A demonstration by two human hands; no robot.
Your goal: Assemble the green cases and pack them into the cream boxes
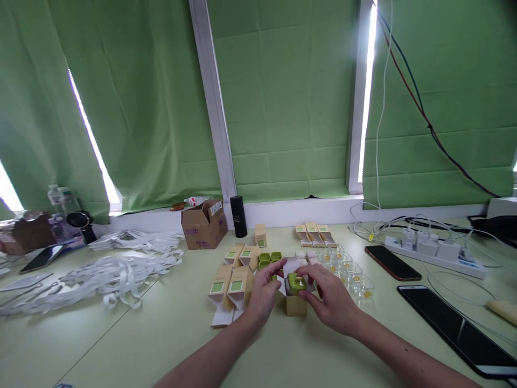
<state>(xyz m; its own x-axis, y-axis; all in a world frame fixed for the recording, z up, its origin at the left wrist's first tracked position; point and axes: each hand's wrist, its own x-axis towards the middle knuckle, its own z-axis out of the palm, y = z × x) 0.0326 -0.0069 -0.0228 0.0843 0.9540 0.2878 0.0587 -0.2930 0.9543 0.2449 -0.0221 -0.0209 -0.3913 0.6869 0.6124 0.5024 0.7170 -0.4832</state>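
Forearms | right grip pinching glossy squarish green container | left grip curled by cardboard box, hold unclear

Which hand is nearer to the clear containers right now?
Right. The right hand is just left of the clear containers, fingers on the green item; the left hand is farther left, at the open box's left side.

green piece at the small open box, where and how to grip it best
Probably pinch the green piece by opposite edges, from the right: its compact, rounded shape suits thumb and fingertips, and the left hand occupies the other side.
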